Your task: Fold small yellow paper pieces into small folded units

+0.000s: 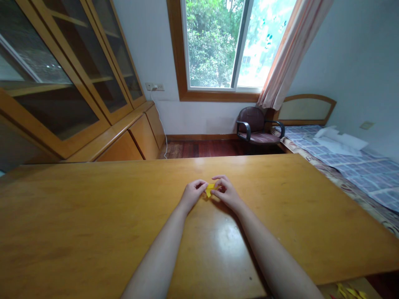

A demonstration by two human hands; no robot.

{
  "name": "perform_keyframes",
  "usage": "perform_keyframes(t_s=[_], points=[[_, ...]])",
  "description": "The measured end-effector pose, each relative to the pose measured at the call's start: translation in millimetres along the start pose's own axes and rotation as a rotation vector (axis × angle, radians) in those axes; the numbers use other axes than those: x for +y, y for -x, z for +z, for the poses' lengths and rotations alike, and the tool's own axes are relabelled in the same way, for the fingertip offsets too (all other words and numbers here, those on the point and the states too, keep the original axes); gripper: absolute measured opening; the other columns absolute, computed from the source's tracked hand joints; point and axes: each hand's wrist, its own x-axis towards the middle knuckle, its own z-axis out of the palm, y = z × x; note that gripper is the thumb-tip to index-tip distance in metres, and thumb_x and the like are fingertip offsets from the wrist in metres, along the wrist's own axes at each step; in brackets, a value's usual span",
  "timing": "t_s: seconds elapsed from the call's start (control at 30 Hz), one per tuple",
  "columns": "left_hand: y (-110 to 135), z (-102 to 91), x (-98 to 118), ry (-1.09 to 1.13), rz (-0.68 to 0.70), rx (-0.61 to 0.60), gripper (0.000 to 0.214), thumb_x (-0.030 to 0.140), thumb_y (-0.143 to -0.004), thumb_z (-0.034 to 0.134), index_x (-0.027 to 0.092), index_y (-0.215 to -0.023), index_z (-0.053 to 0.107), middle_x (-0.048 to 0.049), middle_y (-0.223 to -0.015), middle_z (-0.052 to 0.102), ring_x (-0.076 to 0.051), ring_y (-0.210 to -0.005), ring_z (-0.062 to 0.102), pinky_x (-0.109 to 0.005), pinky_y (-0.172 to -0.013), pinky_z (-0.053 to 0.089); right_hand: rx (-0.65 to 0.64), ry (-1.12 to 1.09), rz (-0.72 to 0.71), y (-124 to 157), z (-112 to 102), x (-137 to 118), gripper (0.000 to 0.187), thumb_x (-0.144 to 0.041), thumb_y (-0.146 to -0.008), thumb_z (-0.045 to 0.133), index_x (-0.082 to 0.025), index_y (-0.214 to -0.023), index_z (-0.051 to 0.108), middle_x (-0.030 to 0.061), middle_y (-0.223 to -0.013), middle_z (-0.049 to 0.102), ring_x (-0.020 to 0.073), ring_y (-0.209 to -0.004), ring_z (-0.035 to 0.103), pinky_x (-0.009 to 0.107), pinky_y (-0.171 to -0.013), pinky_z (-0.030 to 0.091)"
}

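A small folded piece of yellow paper (209,189) lies on the wooden table (93,224) near its middle. My left hand (192,193) pinches the paper's left side with fingers curled. My right hand (225,192) pinches its right side, fingers bent over the top. Both forearms stretch forward from the near edge, and most of the paper is hidden between the fingertips.
More yellow paper scraps (350,291) lie at the lower right, below the table's near edge. A glass-door wooden cabinet (71,83) stands left. A dark armchair (257,126) sits under the window, and a bed (349,162) runs along the right.
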Motion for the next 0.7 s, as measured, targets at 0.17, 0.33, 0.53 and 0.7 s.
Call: perform_keyframes(t_s=[0.17, 0.33, 0.53, 0.7], points=[[-0.6, -0.7, 0.6, 0.059, -0.005, -0.014, 0.025, 0.037, -0.082, 0.057, 0.015, -0.075, 0.067, -0.0014, -0.068, 0.065, -0.016, -0.069, 0.06, -0.026, -0.071, 0.048, 0.058, -0.016, 0.014, -0.8, 0.7, 0.6, 0.015, -0.028, -0.081, 0.066, -0.018, -0.078, 0.056, 0.0078, -0.114, 0.054, 0.0162, -0.084, 0.058, 0.028, -0.07, 0.049], [-0.5, -0.7, 1.4, 0.071, -0.012, -0.016, 0.023, 0.035, -0.081, 0.059, 0.015, -0.077, 0.068, -0.0011, -0.067, 0.065, -0.016, -0.068, 0.061, -0.025, -0.07, 0.048, 0.054, -0.018, 0.016, -1.1, 2.4, 6.3, 0.01, -0.026, -0.082, 0.064, -0.02, -0.088, 0.057, 0.0065, -0.114, 0.054, 0.0144, -0.08, 0.058, 0.028, -0.069, 0.05], [-0.9, -0.5, -1.5, 0.059, -0.004, -0.034, 0.023, 0.036, -0.082, 0.058, 0.015, -0.08, 0.068, -0.0014, -0.069, 0.065, -0.016, -0.069, 0.061, -0.025, -0.071, 0.048, 0.058, 0.041, -0.022, -1.9, 3.0, 6.5, 0.008, -0.025, -0.084, 0.062, -0.02, -0.089, 0.059, 0.0053, -0.108, 0.058, 0.0158, -0.084, 0.058, 0.028, -0.072, 0.049], [-0.8, -0.3, -2.6, 0.068, 0.004, -0.036, 0.026, 0.038, -0.084, 0.056, 0.015, -0.077, 0.067, -0.0017, -0.068, 0.065, -0.016, -0.067, 0.061, -0.025, -0.068, 0.048, 0.061, 0.049, -0.023, -1.9, 3.0, 8.0, 0.008, -0.024, -0.083, 0.061, -0.021, -0.09, 0.059, 0.0053, -0.107, 0.059, 0.0177, -0.09, 0.058, 0.03, -0.075, 0.049]])
